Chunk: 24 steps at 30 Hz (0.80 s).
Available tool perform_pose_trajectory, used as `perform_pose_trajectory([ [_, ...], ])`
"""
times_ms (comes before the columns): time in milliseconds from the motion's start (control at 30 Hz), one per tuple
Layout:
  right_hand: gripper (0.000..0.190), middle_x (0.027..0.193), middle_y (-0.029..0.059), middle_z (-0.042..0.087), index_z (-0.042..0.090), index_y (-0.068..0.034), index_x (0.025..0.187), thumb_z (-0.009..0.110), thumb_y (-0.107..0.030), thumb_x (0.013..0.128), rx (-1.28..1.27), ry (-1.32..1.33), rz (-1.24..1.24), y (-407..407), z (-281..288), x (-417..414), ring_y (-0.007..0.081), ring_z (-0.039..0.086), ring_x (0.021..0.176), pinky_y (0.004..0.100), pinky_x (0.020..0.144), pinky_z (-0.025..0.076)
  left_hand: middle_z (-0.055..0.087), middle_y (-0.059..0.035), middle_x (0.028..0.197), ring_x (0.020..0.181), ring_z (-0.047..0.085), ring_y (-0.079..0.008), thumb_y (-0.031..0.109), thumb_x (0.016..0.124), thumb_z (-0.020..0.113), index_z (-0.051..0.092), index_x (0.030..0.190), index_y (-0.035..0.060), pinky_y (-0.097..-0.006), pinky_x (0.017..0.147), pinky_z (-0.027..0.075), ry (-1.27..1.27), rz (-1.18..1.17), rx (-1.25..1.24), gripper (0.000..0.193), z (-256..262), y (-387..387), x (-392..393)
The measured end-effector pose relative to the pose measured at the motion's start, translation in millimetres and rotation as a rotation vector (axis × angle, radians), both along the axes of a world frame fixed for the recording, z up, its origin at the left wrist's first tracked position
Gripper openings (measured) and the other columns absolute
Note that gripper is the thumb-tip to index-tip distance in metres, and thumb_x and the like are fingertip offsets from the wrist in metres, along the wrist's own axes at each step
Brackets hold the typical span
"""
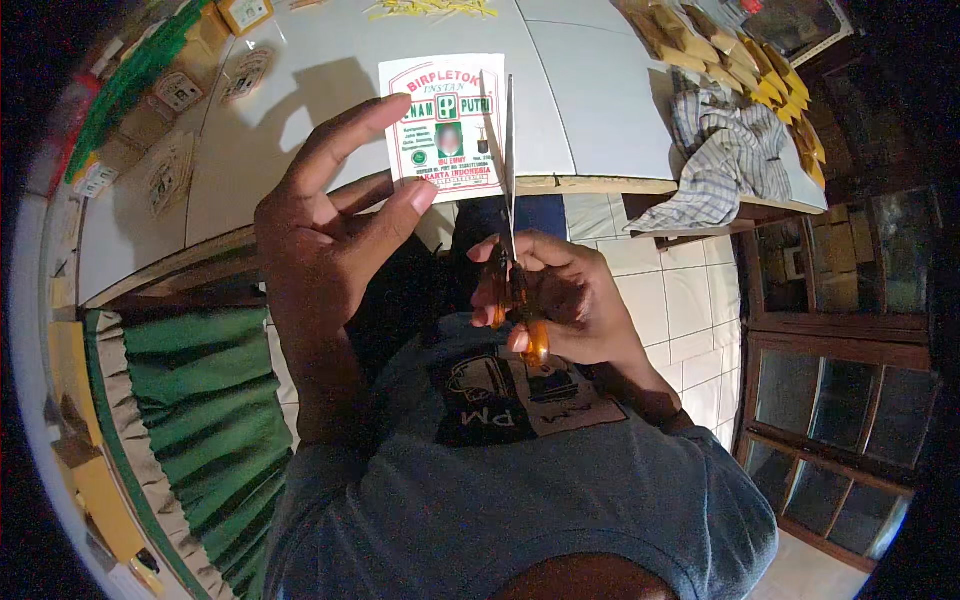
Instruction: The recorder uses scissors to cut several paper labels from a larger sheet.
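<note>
My left hand (337, 202) pinches a white printed paper label (450, 135) between thumb and fingers along its left side and lower left corner. The label bears red and green writing and a small picture. In my right hand (555, 292) is a pair of scissors (511, 165) with amber-coloured handles, thumb and fingers in the loops. The blades point away from me, slightly parted, along the label's right edge. One blade lies over the label's face, and the other is just to its right.
A white tiled table (607, 97) with a wooden edge lies beyond my hands. On it are yellow strips (431, 7), labels in stacks (171, 172), a checked cloth (712, 150) and brown packets (682, 37). A green curtain (202, 405) hangs below at left.
</note>
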State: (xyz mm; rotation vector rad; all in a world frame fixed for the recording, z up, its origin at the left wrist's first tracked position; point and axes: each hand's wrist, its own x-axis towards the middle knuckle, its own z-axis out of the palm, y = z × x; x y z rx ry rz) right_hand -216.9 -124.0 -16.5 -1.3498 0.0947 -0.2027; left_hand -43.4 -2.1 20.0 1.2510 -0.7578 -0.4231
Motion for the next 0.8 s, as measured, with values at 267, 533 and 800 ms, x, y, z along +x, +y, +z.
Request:
perform_pose_trajectory([
  [267,0.066,0.099,0.0136,0.062,0.046,0.009,0.124,0.08,-0.015,0.073,-0.002,-0.027,-0.012,0,-1,1,0.017,0.061,0.089,0.0312,0.081,0.051,0.058,-0.0117,0.12,0.101,0.062,-0.0184,-0.003,0.075,0.07,0.06,0.118,0.0027,-0.0318,0.086,0.053,-0.086,0.012,0.015,0.044,-2,2,1],
  [533,0.064,0.101,0.0148,0.061,0.046,0.01,0.123,0.08,-0.013,0.073,-0.042,-0.011,-0.021,-1,3,3,0.0182,0.062,0.087,0.0338,0.082,0.052,0.058,-0.0125,0.12,0.102,0.061,-0.02,-0.005,0.075,0.069,0.059,0.118,0.0011,-0.0307,0.085,0.054,-0.042,-0.015,0.001,0.045,-1,3,1],
  [800,0.059,0.093,0.0082,0.066,0.049,0.002,0.126,0.076,-0.001,0.074,-0.03,-0.039,-0.032,0,10,6,0.011,0.062,0.085,0.0254,0.078,0.049,0.056,-0.0131,0.121,0.103,0.061,-0.0208,-0.008,0.074,0.068,0.059,0.118,0.0,-0.0319,0.087,0.053,0.031,-0.007,0.015,0.045,3,5,-1],
])
